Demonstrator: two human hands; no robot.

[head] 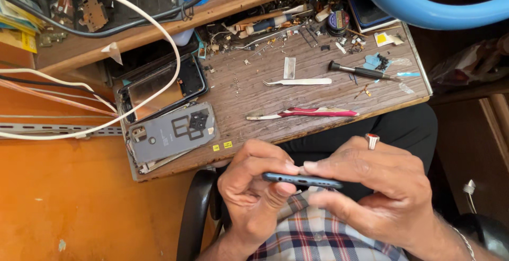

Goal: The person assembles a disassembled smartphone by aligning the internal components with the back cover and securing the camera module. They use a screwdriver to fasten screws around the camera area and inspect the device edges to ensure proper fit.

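While both grip it edge-on, the left hand (254, 189) and right hand (379, 189) pinch the dark phone (302, 180), perhaps steadying its seam; a toothbrush (302, 114) lies beyond on the desk (254, 102).

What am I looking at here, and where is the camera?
The camera sits on a person's head and looks down at their own two bare hands. The left hand and right hand together grip a dark smartphone, seen edge-on, above their lap. On the wooden workbench lie a toothbrush, metal tweezers, a screwdriver, a grey phone back cover, an opened phone frame and many tiny parts. White cables cross the left side.
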